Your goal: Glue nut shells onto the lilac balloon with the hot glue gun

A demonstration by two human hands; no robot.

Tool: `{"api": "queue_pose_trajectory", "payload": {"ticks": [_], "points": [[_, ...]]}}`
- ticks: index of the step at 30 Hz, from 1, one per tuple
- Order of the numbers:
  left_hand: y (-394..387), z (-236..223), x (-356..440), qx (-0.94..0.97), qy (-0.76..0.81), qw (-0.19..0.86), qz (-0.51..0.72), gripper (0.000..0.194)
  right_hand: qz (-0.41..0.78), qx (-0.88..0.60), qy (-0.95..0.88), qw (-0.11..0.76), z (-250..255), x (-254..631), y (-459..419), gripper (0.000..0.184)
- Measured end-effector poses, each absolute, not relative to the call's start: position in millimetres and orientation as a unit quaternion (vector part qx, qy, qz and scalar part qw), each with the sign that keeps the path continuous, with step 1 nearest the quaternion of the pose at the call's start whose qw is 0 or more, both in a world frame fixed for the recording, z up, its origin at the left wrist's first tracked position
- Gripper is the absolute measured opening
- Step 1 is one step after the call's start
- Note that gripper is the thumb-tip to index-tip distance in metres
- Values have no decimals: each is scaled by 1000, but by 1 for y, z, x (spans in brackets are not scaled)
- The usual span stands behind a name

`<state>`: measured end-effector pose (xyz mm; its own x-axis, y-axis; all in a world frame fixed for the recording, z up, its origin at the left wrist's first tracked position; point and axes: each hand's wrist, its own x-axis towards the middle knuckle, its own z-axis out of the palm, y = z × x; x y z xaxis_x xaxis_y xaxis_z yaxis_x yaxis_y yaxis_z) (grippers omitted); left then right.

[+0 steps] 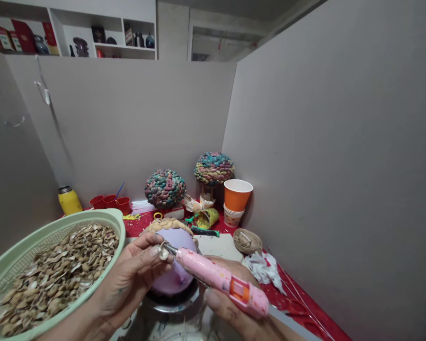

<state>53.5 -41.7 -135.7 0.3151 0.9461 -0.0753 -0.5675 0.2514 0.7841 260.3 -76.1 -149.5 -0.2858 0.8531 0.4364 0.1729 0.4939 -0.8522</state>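
Observation:
In my left hand [129,270] a small pale nut shell [163,253] is pinched between thumb and fingertips. My right hand [230,313] is wrapped round a pink hot glue gun [206,272], its metal nozzle touching or almost touching the shell. Behind both hands a lilac balloon [173,282] rests on a round metal bowl [173,307]. Tan shells [168,224] cover the balloon's far upper side in overlapping rows. To the left, a green colander [119,222] holds a heap of loose nut shells [62,272].
Two multicoloured shell-covered domes [165,188] stand at the back. Near them are red cups [123,205], a yellow bottle [69,200], an orange paper cup [237,196], a tipped yellow cup [206,219] and a twine coil [247,241]. Grey partitions [145,118] enclose the table.

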Motion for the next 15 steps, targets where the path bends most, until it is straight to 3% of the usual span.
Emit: {"api": "queue_pose_trajectory", "payload": {"ticks": [15], "points": [[-40,-137,54,316,295,742,513,24,374,-351,-705,490,-153,256,-77,48]]}}
